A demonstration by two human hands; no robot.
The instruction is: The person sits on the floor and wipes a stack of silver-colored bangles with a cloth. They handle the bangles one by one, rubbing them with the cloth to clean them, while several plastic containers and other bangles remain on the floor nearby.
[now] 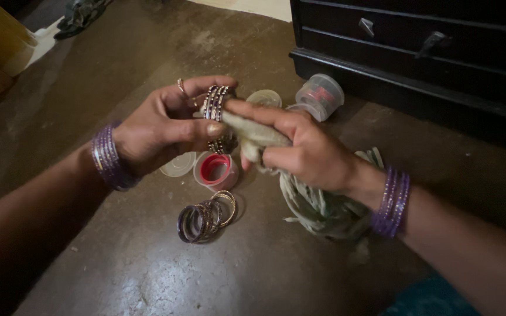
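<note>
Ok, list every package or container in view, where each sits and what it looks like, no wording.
Clear round tub: on the floor by the black drawer unit, red contents inside.
Clear lid: flat, round, beside that tub.
Clear round tub with red inside: on the floor below the left hand.
Clear round lid: left of it.
No labels, signs or screens show.

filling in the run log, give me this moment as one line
left hand: holds bangle stack | right hand: presses cloth on it | floor: loose bangles, small tubs
</note>
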